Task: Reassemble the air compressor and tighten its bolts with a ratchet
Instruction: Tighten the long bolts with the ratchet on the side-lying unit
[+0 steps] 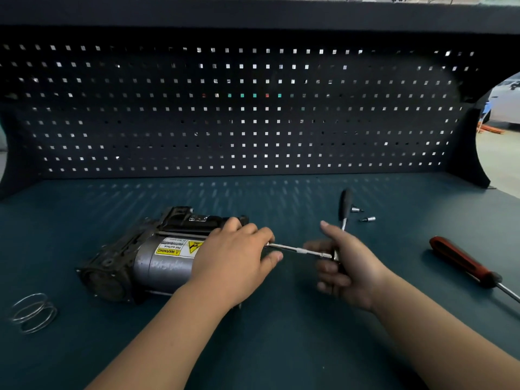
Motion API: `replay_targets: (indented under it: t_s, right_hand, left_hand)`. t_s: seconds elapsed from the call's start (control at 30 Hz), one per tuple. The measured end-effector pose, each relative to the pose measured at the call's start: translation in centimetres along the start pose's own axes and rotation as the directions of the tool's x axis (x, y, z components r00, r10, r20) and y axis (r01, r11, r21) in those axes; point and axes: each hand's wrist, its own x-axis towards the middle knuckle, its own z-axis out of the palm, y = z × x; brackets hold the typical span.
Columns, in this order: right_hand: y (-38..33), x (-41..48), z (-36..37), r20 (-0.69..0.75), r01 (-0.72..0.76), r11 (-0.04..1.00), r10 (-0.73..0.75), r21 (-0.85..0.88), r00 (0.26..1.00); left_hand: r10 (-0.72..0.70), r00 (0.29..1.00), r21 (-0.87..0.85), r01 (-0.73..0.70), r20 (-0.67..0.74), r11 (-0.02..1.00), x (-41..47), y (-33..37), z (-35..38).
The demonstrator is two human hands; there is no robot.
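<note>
The air compressor (146,257) lies on its side on the dark green bench, a grey cylinder with a yellow warning label and a black housing. My left hand (236,260) rests over its right end, fingers curled near the tip of a thin silver extension bar (298,250). That bar runs right to the ratchet (344,209), whose black handle points away from me. My right hand (346,268) grips the ratchet at its head, thumb raised. The bolt at the bar's tip is hidden by my left fingers.
Two small silver bits (367,219) lie just behind the ratchet handle. A red-handled screwdriver (464,263) lies at the right. A wire spring (33,312) sits at the near left. A dark pegboard (253,108) walls off the back of the bench.
</note>
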Motion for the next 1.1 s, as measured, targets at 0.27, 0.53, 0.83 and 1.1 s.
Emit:
replay_targets:
  t_s: [0.27, 0.53, 0.83, 1.1]
  right_hand:
    - [0.3, 0.2, 0.2, 0.012, 0.004, 1.000, -0.004, 0.016, 1.000]
    - [1.1, 0.2, 0.2, -0.049, 0.128, 0.977, -0.138, -0.172, 0.989]
    - [1.7, 0.2, -2.1, 0.325, 0.645, 0.110, -0.792, -0.756, 0.517]
    - [0.4, -0.1, -0.6, 0.045, 0.440, 0.699, -0.505, -0.564, 0.862]
  left_hand:
    - [-0.034, 0.999, 0.008, 0.034, -0.007, 0.999, 0.3, 0.1, 0.3]
    - [-0.021, 1.000, 0.040, 0.021, 0.009, 0.999, 0.2, 0.2, 0.1]
    - [-0.020, 0.999, 0.012, 0.020, 0.041, 1.000, 0.3, 0.1, -0.2]
    - [-0.010, 1.000, 0.034, 0.010, -0.007, 0.999, -0.3, 0.1, -0.1]
